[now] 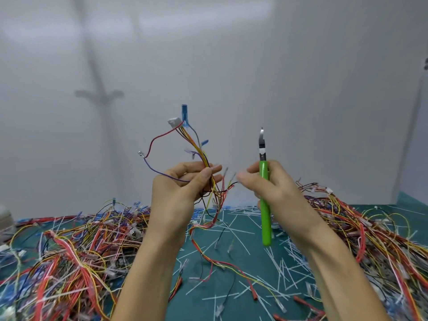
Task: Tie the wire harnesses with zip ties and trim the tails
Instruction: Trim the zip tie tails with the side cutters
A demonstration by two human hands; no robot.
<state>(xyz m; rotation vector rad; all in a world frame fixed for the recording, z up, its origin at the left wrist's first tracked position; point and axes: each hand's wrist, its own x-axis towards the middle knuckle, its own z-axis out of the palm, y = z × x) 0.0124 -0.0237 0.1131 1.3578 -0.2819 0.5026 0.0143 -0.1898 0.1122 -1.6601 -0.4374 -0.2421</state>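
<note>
My left hand [183,188] grips a wire harness [196,147] of red, yellow, purple and grey wires, lifted in front of the white wall. A white connector [174,122] and a blue terminal [184,111] stick up at its top; the lower wires hang down to the mat. My right hand [275,188] holds green-handled cutters [264,205] upright, jaws [261,141] pointing up and away from the harness. Its thumb and forefinger reach toward the wires near my left fingers; whether they pinch a zip tie there is blurred.
A green cutting mat [250,262] is strewn with several trimmed white zip-tie tails. A heap of harnesses [69,251] lies at the left, another heap [370,228] at the right. A white wall stands close behind.
</note>
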